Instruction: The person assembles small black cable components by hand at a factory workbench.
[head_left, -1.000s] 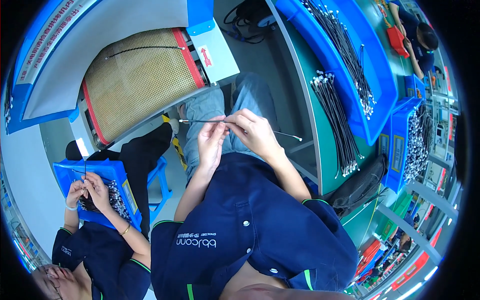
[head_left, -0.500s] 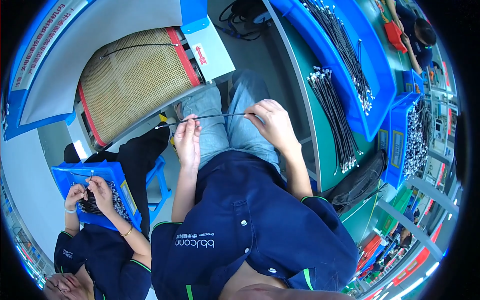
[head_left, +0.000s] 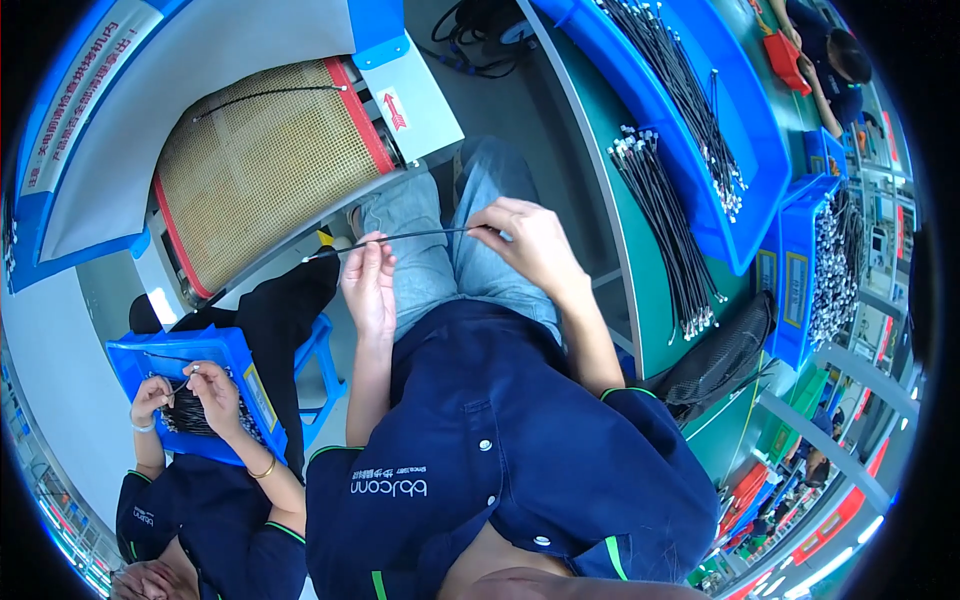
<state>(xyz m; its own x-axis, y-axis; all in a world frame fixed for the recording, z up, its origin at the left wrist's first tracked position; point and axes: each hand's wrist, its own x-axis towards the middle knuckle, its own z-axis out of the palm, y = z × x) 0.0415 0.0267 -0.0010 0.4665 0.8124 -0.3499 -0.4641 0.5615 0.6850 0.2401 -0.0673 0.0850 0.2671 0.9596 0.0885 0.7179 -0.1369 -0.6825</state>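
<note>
A thin black cable (head_left: 420, 234) is stretched almost level above my lap, between my two hands. My left hand (head_left: 370, 283) pinches it near its left end, where a small pale connector (head_left: 309, 258) sticks out past the fingers. With fingers closed, my right hand (head_left: 528, 240) grips the other end, and that tip is hidden in the grip. Ahead to the left, another black cable (head_left: 265, 97) lies across the tan mesh conveyor belt (head_left: 270, 180), apart from my hands.
On the green table (head_left: 650, 300) at right lies a bundle of black cables (head_left: 665, 230), beside a long blue tray (head_left: 760, 180) with more cables. A black mesh bag (head_left: 715, 375) rests nearby. At lower left a co-worker handles a cable over a blue bin (head_left: 235, 350).
Both my hands have shifted slightly left with the cable, the right one more. The co-worker's hands have moved a little over the bin.
</note>
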